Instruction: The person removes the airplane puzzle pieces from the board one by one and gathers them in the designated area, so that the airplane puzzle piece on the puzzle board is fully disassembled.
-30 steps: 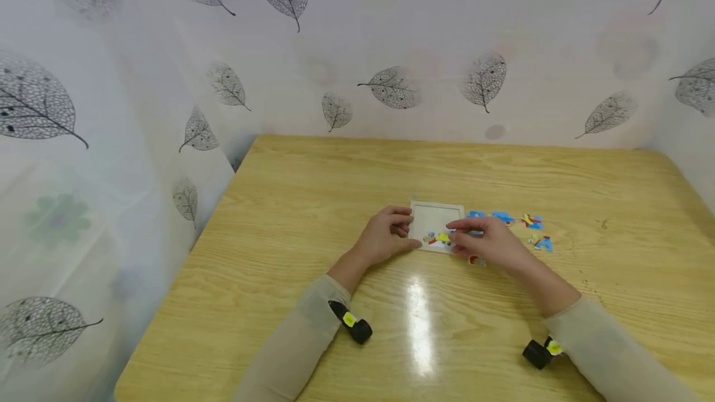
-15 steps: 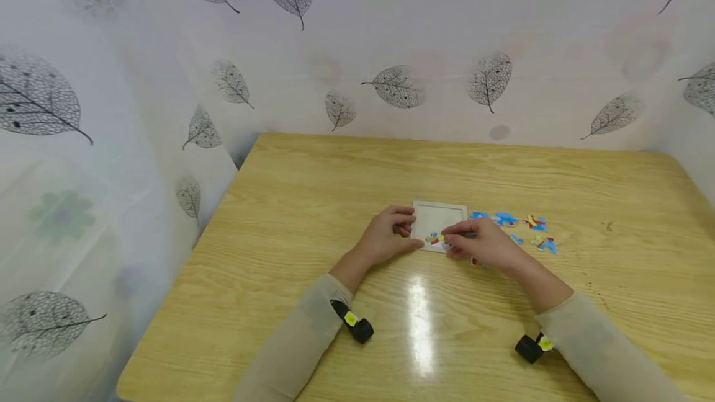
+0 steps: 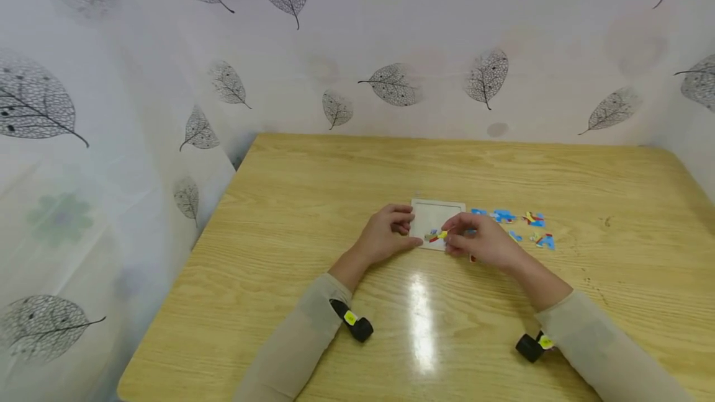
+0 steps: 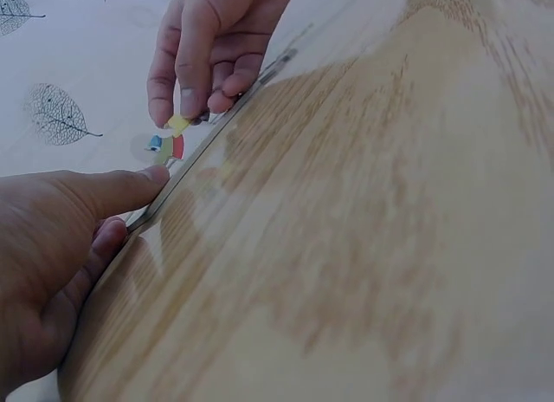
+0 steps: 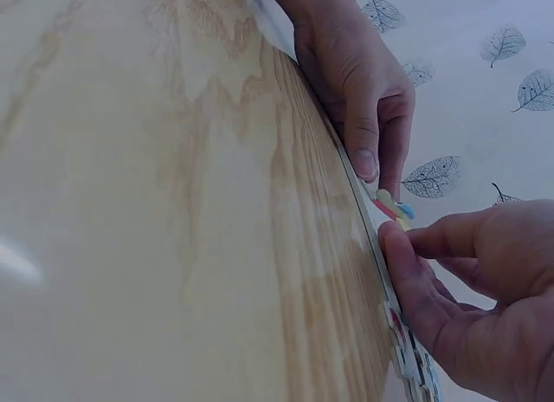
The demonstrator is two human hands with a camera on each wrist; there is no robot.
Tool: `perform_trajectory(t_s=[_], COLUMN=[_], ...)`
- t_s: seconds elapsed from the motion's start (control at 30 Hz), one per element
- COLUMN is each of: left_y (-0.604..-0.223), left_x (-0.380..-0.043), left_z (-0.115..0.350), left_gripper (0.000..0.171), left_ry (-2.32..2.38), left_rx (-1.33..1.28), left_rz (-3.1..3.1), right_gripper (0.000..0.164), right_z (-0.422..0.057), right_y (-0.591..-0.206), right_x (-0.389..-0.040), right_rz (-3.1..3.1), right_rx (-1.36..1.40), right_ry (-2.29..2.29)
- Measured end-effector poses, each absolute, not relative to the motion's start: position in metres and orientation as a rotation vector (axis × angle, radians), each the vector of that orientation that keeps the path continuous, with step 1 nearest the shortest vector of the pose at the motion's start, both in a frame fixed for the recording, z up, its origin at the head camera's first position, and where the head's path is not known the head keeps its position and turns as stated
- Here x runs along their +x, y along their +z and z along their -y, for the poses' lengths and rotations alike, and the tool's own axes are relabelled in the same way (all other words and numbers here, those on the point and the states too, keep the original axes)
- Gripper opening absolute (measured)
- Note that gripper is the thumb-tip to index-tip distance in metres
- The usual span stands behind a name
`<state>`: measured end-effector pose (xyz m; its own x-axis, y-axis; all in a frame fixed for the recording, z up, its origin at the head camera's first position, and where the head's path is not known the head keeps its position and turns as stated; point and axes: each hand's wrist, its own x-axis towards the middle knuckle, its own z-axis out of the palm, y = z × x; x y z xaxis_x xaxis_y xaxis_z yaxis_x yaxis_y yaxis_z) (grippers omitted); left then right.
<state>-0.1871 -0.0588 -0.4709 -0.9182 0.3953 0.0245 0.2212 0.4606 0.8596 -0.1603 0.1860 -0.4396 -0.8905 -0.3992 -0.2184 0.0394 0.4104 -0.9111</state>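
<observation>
A small square puzzle tray [image 3: 432, 213] with a pale raised border lies on the table. My left hand [image 3: 382, 236] grips its left side, the thumb at the lower left corner and the fingers bent along the edge. In the tray's lower left lies a puzzle piece [image 4: 173, 148] with red, green and blue on it. My right hand [image 3: 485, 242] pinches a yellow-marked puzzle piece [image 4: 178, 124] between thumb and fingers, low over the tray beside that piece. The fingers hide much of the pinched piece and the tray's lower right.
Loose blue, red and yellow puzzle pieces [image 3: 504, 216] lie right of the tray, some partly behind my right hand. Another two-coloured piece [image 3: 544, 241] is farther right. The wooden table [image 3: 313, 185] meets a leaf-patterned curtain [image 3: 424, 36] at the back.
Over the last second my right hand has moved slightly left over the tray with its piece. During the last half second it stays almost in place. The left hand keeps its hold.
</observation>
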Motion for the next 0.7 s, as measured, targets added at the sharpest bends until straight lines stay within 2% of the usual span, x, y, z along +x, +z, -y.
perform_trajectory(t_s=[0.37, 0.7], left_y=[-0.470, -0.470], left_x=[-0.187, -0.186], left_z=[0.060, 0.061], left_gripper=[0.055, 0.057], left_ry=[1.421, 1.414], left_rx=[0.548, 0.566], left_rz=[-2.537, -2.533], right_gripper=[0.037, 0.043], right_z=[-0.187, -0.206], right_y=[-0.435, -0.437], right_x=[-0.151, -0.134], right_rz=[-2.194, -2.150], right_rx=[-0.127, -0.075], right_ry=[-1.577, -1.728])
